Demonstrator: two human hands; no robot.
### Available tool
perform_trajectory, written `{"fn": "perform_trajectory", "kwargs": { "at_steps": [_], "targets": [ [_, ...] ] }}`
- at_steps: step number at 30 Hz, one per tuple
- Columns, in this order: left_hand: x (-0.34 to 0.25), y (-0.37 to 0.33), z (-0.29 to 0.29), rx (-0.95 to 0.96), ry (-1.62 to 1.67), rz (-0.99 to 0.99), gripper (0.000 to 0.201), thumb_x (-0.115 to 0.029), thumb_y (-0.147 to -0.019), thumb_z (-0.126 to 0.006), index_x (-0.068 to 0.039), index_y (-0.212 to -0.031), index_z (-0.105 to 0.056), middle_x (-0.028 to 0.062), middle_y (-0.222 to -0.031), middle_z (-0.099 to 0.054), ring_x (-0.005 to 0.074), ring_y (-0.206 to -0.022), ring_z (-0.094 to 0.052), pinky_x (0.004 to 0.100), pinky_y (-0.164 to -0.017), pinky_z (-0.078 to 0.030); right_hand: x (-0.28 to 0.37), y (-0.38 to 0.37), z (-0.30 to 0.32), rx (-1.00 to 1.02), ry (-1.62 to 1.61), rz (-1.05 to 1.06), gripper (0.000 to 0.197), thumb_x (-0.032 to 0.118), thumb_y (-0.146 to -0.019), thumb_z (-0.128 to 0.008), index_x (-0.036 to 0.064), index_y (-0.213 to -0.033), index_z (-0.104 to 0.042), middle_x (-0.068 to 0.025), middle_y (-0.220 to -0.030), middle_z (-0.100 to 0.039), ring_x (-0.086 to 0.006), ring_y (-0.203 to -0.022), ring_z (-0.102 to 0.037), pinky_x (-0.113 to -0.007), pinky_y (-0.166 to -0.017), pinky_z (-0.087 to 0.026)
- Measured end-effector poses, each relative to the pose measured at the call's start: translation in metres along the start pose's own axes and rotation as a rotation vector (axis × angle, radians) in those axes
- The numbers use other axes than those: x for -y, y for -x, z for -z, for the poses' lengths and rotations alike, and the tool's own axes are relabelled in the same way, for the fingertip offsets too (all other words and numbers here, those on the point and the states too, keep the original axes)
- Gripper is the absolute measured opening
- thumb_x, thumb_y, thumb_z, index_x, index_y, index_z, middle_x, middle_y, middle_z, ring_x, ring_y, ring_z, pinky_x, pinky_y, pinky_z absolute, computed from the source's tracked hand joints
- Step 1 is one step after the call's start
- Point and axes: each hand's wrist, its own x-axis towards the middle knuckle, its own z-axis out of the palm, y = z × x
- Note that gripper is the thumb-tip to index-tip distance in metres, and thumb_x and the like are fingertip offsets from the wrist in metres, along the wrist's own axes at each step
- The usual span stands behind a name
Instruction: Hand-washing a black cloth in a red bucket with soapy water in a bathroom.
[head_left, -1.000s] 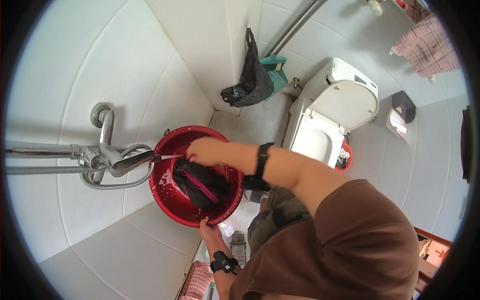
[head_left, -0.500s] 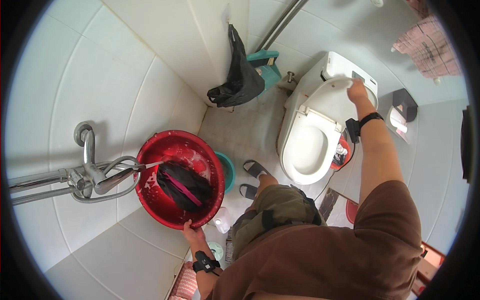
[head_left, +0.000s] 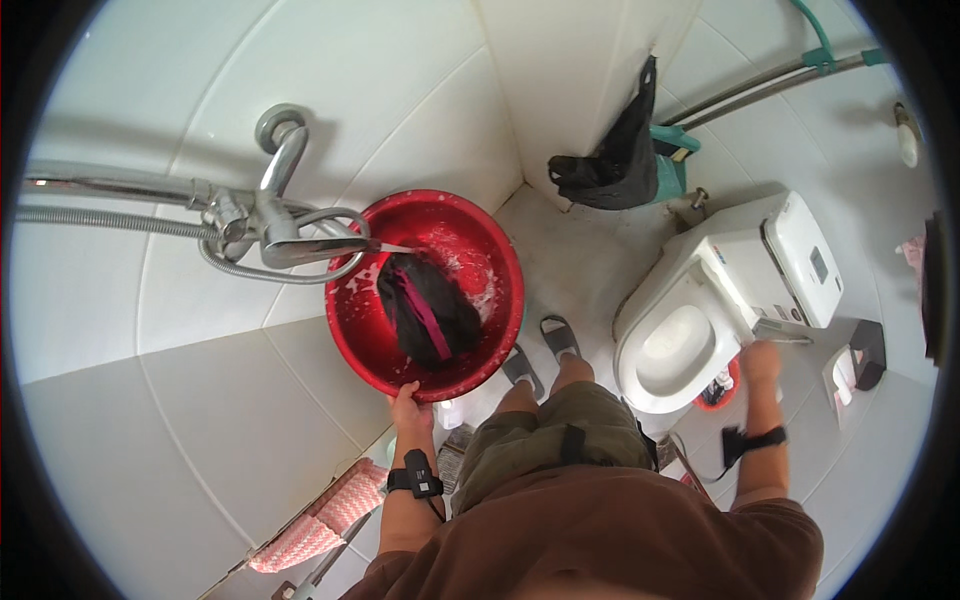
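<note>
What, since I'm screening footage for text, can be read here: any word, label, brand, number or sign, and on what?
None can be read.
Black rectangular device on the left forearm: pale marks, too small.
White rectangular toilet tank: small dark marks, too small.
Round red plastic basin: no lettering visible.

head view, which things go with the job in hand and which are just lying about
In use:
- basin, left hand at its rim
- dark cloth, inside it
- tap, reaching over its rim

Just about:
- toilet, right hand close by
- black bag, hanging
- dustpan, behind the bag
- red bin, beside the toilet
- pink cloth, lower left
</note>
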Motion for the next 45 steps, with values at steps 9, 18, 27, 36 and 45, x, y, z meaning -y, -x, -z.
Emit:
{"fn": "perform_trajectory", "kwargs": {
  "at_steps": [9,18,27,36,45],
  "targets": [
    [0.006,-0.023,-0.009,0.231,-0.019,0.136,0.061,0.016,-0.066,-0.047,-0.01,-0.122,-0.041,0.0112,-0.118,-0.049,0.0297,-0.105,-0.051,0.045,-0.09,-0.045,0.147,0.036,-0.312,0.513,-0.298,0.277,0.043,0.025,-0.085,-0.047,0.0043,-0.123,-0.047,-0.0182,-0.116,-0.055,-0.029,-0.106,-0.055,-0.04,-0.085,-0.045],
    [-0.007,-0.018,0.009,0.159,-0.041,0.093,0.062,0.016,-0.066,-0.046,-0.009,-0.123,-0.039,0.012,-0.116,-0.05,0.0293,-0.101,-0.053,0.0428,-0.086,-0.048,0.382,0.042,0.13,1.05,-1.931,0.5,0.052,0.026,-0.081,-0.061,0.0103,-0.127,-0.041,-0.0109,-0.122,-0.05,-0.0266,-0.109,-0.05,-0.047,-0.088,-0.041],
    [-0.021,-0.025,0.028,0.209,-0.158,0.061,0.064,0.014,-0.066,-0.048,-0.012,-0.124,-0.038,0.011,-0.113,-0.051,0.0273,-0.097,-0.055,0.043,-0.078,-0.051,0.374,0.076,0.138,1.041,-1.778,0.296,0.058,-0.016,-0.065,-0.048,0.006,-0.118,-0.047,-0.015,-0.103,-0.057,-0.033,-0.094,-0.057,-0.049,-0.079,-0.047],
    [-0.039,-0.062,0.028,0.124,-0.603,-0.278,0.045,-0.012,-0.082,-0.059,-0.006,-0.123,-0.042,0.0067,-0.103,-0.057,0.0189,-0.088,-0.056,0.0326,-0.076,-0.046,0.356,0.067,0.143,0.879,-1.896,0.309,0.053,-0.017,-0.06,-0.048,0.0023,-0.109,-0.051,-0.014,-0.097,-0.058,-0.0315,-0.088,-0.057,-0.041,-0.076,-0.048],
    [-0.065,-0.069,-0.031,0.176,-0.682,-0.12,0.037,-0.016,-0.082,-0.06,0.001,-0.113,-0.051,0.0086,-0.099,-0.059,0.0177,-0.086,-0.057,0.0285,-0.076,-0.044,0.334,0.049,0.145,0.761,-1.78,0.332,0.053,-0.016,-0.057,-0.049,0.0032,-0.107,-0.052,-0.0122,-0.093,-0.058,-0.0295,-0.083,-0.057,-0.039,-0.073,-0.049]
  ]
}}
